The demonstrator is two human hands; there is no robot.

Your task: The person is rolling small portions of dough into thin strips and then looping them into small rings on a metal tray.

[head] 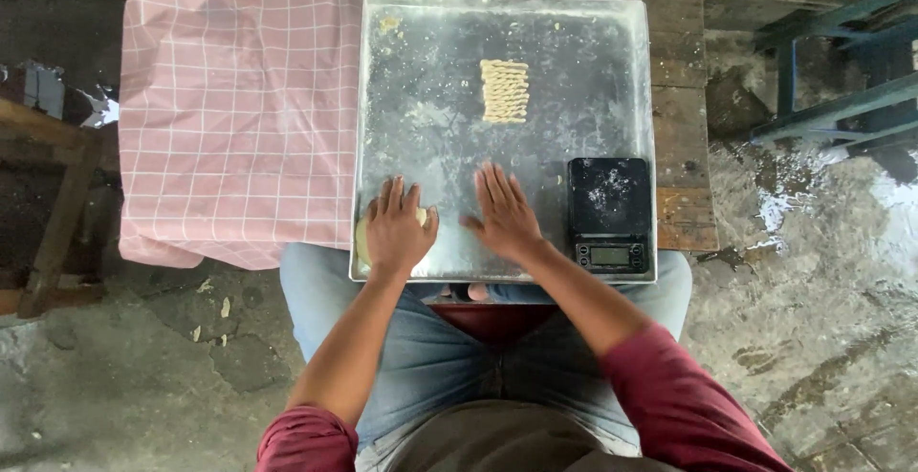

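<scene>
Head view, looking down on a square metal tray (421,99) resting on a wooden bench over the person's lap. Left hand (396,228): palm down, fingers together and slightly curled, covering a lump of pale dough (420,216) at the near-left corner of the tray; only a small edge of dough shows at the thumb side and another sliver at the tray's near-left rim, so its shape and size cannot be judged. Grip vs. mere pressing: cannot tell. Right hand (504,214): flat, fingers spread, palm on bare tray surface just right of the left hand, holding nothing.

Far-centre of tray: a block of pale shaped dough strips (504,91) laid in tight rows, well apart from both hands. Near-right corner: black digital scale (609,212), dusted w/ flour, display too small to read. Left of tray: pink checked cloth (239,99) draped over something hidden beneath. Tray surface shows flour smears. Forearms w/ dark-red sleeves cut off at the near edge.
</scene>
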